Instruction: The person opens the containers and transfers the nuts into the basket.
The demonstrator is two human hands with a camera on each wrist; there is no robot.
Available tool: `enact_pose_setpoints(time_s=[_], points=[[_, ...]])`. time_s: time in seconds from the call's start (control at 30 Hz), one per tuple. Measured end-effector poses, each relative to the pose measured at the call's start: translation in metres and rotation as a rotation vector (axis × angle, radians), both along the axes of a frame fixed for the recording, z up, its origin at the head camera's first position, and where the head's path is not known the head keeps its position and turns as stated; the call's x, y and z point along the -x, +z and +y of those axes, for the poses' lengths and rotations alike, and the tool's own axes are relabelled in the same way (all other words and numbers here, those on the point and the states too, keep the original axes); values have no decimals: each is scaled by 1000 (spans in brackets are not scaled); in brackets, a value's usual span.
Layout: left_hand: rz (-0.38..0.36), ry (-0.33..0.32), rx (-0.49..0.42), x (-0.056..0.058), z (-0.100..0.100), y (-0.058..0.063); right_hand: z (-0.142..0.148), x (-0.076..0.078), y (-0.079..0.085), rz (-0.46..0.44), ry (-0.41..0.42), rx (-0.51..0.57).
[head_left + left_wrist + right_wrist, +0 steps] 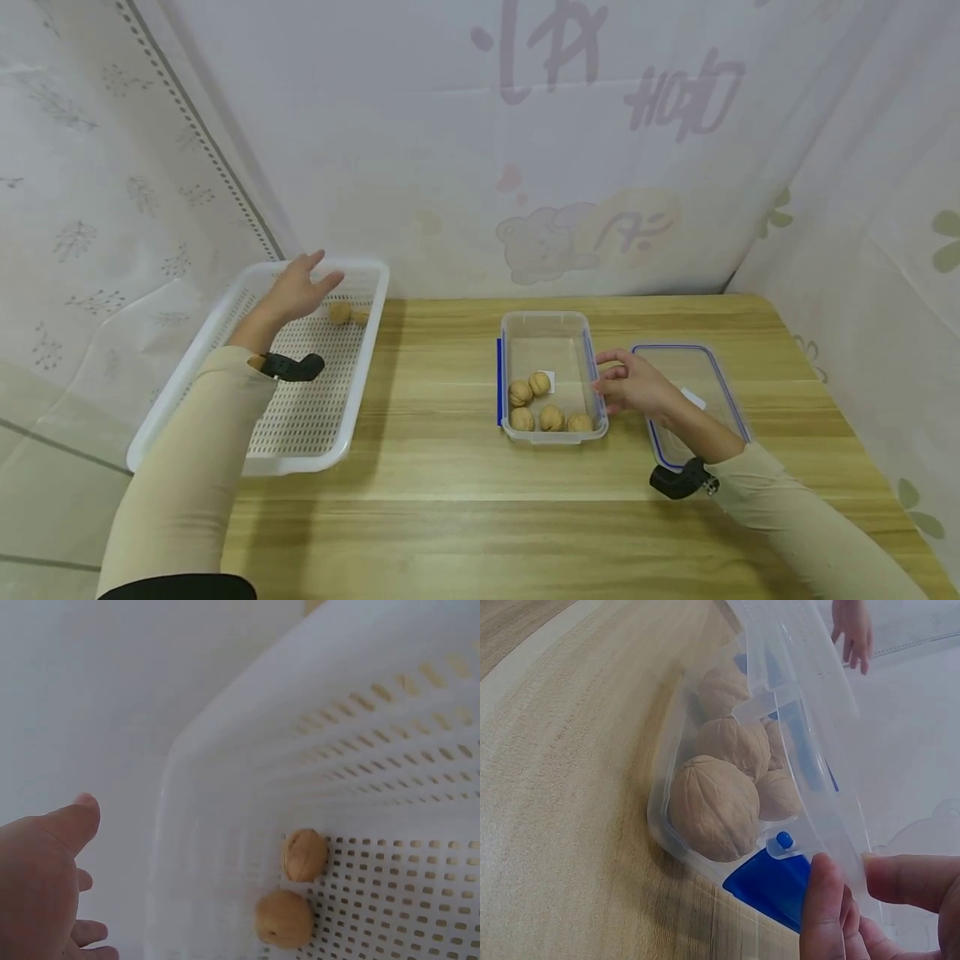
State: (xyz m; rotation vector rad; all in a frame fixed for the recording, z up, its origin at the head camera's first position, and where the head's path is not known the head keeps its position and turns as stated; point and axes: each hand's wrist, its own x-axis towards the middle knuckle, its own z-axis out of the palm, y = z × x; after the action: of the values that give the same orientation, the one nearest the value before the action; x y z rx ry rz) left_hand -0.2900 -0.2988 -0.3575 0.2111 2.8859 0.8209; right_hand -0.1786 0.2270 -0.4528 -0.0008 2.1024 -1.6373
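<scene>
My left hand (296, 292) hovers over the far part of a white perforated plastic basket (360, 392), fingers spread and holding nothing. Two walnuts lie on the basket floor in its far right corner, one walnut (285, 919) close beside the other walnut (304, 855). On the table, my right hand (637, 387) pinches the right wall of a clear plastic food container (543, 317) between thumb and fingers. The container is uncovered, with blue side clips (769, 889). Several walnuts (551, 418) are gathered in its near half, beside a small white label.
A clear lid (678, 362) with a blue seal lies on the wooden table (450, 533), partly beneath my right forearm. A printed white curtain (420, 167) hangs behind the table and along both sides. Each wrist wears a black camera mount.
</scene>
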Motion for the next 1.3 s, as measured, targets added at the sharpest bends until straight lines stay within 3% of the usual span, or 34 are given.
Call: enact_pose_setpoints(time_s=[0.47, 0.97, 1.3], points=[[8, -129, 176, -7, 59, 12, -1, 1, 0, 3, -7, -1], [70, -276, 210, -20, 114, 14, -3, 2, -1, 5, -4, 9], [100, -415, 249, -30, 156, 13, -3, 2, 0, 3, -2, 9]])
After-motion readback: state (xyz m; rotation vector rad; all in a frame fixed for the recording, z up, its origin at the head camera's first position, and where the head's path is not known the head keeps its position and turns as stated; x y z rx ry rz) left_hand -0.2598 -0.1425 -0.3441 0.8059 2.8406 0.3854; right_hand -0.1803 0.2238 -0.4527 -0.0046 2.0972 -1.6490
